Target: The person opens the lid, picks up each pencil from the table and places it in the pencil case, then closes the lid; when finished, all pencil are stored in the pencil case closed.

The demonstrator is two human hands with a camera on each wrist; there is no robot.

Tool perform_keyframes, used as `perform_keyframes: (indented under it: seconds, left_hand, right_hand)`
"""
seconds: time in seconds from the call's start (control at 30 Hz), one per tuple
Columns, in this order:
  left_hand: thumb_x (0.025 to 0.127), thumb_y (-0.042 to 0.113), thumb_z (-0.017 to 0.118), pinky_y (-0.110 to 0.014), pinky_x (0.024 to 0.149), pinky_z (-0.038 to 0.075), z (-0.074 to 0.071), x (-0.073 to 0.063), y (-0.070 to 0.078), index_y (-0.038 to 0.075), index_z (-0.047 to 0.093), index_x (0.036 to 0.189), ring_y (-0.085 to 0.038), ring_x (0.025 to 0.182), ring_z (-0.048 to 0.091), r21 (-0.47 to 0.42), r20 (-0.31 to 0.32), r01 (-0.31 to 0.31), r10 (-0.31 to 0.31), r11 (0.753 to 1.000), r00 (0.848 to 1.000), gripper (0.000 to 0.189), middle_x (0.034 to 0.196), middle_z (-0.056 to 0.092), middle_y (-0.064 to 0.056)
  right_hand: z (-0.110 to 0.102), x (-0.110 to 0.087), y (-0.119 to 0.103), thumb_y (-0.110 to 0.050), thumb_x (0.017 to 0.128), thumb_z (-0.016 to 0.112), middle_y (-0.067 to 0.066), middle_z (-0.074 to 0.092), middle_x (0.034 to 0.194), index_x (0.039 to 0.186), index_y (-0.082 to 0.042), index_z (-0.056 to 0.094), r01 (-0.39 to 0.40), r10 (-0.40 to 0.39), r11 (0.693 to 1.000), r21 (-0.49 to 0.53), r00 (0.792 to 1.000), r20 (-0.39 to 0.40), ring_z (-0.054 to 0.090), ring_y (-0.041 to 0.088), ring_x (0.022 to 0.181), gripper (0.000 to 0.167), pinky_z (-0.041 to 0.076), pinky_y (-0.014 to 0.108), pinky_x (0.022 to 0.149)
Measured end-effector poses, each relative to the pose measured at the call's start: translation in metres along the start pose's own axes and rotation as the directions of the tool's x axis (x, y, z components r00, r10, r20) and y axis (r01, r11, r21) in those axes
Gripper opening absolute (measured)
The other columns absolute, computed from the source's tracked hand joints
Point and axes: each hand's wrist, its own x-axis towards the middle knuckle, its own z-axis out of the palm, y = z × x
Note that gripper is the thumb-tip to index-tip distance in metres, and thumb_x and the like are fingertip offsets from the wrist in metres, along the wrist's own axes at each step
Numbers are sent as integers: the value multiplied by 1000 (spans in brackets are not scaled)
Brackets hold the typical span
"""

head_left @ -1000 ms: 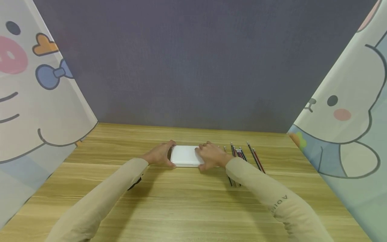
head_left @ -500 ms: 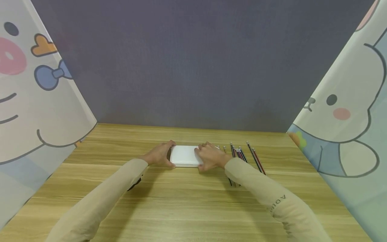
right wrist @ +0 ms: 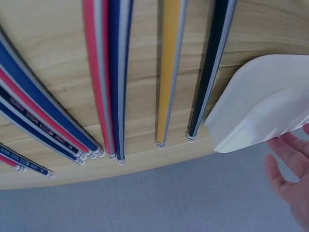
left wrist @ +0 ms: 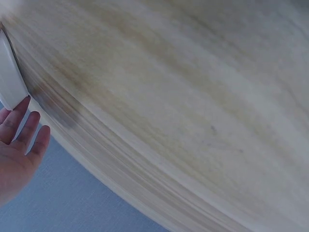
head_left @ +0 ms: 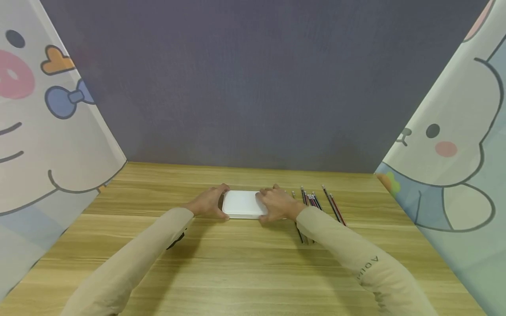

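A flat white box with rounded corners (head_left: 242, 202) lies on the wooden table between my two hands. At its left end my left hand (head_left: 207, 202) holds it, thumb at the near corner and fingers at the far corner. My right hand (head_left: 278, 202) lies across the right part of the box, thumb on the near side and fingers toward the far edge, covering much of that end. The left wrist view catches one end of the white box (left wrist: 12, 72) with fingertips on its corner. In the right wrist view, fingers (right wrist: 289, 150) touch the long edge of the box.
Several pencils (head_left: 337, 210) lie to the right of the box, some under the right forearm. Close beside the box are a black pencil (right wrist: 210, 72) and a yellow pencil (right wrist: 167, 72); red and blue ones lie farther off. A grey panel (head_left: 253, 87) stands behind the table.
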Motion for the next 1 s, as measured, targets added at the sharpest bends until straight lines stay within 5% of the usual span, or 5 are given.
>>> perform_keyframes:
  seconds: [0.33,0.57,1.0]
  left_hand:
    - [59,32,85,-40,89,48,0,2,-2,2,41,125,-28,103,57,-10,7,-2,2,1000,1000,84,113,59,-16]
    - [58,29,86,-40,90,47,-1,2,-4,1,40,124,-28,103,57,-34,10,-14,14,999,1000,85,113,60,-17]
    - [60,30,85,-42,97,43,0,4,-9,2,37,130,-30,110,54,-77,57,16,-11,997,998,89,120,56,-18]
  right_hand:
    - [2,0,-2,-60,74,58,10,62,113,111,-10,56,15,-16,999,-30,1000,-24,62,22,96,63,46,44,91]
    - [-3,-4,-5,-55,79,55,2,65,92,101,-14,58,93,-99,991,-94,993,-57,60,15,78,47,49,33,75]
    - [-2,-11,-6,-41,80,61,-6,59,70,84,-18,58,229,-269,955,-189,935,-231,57,9,63,24,47,26,57]
